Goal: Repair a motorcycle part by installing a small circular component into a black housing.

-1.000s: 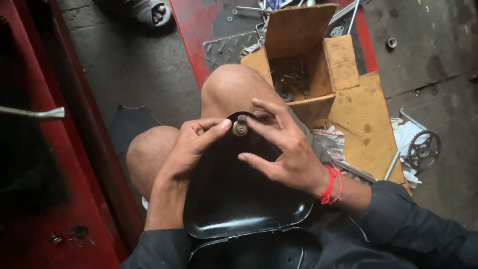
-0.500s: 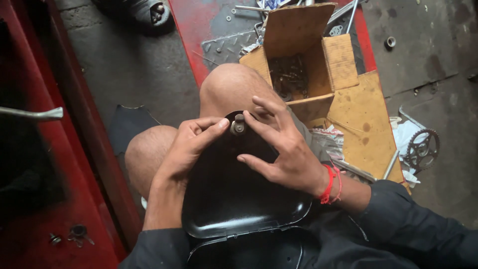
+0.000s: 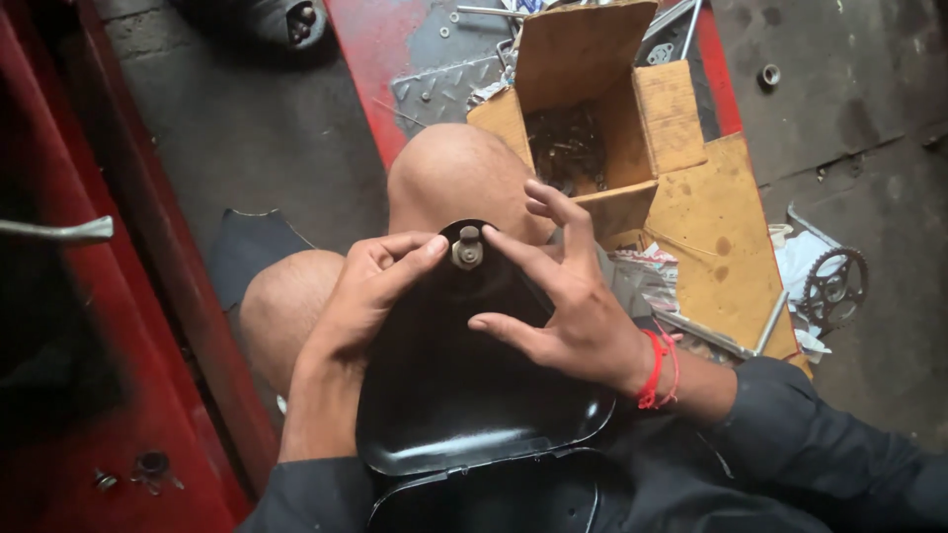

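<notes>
Since the earlier frame, little movement is recorded: the right hand (image 3: 583, 311) is kept at the fastener, its fingers slightly more spread, and the left hand (image 3: 370, 286) is kept in place.

Largest in view, a red metal frame (image 3: 138, 326) is seen along the left edge, and a grey concrete floor (image 3: 869, 109) is seen at the right. A black glossy metal cover (image 3: 464, 395), teardrop-shaped, is laid across the person's bare knees (image 3: 444, 173), narrow end pointing away from the body. A second black panel (image 3: 494, 498) is seen just beneath its wide end.

Beyond the knees, an open cardboard box (image 3: 671, 114) is set on a flattened cardboard sheet (image 3: 716, 237); dark small hardware (image 3: 568, 148) is contained in the box. A toothed sprocket (image 3: 834, 286) is placed on the floor to the right of the sheet, and a thin metal rod (image 3: 711, 336) is laid along the near edge of the sheet.

At the narrow end of the cover, a small metal bolt with washer (image 3: 467, 250) is located. The left grip is closed around the cover's narrow end, thumb tip touching just beside the bolt. The right grip is open, fingers fanned, index fingertip resting against the bolt. A red thread band (image 3: 657, 367) is worn on the right wrist.
</notes>
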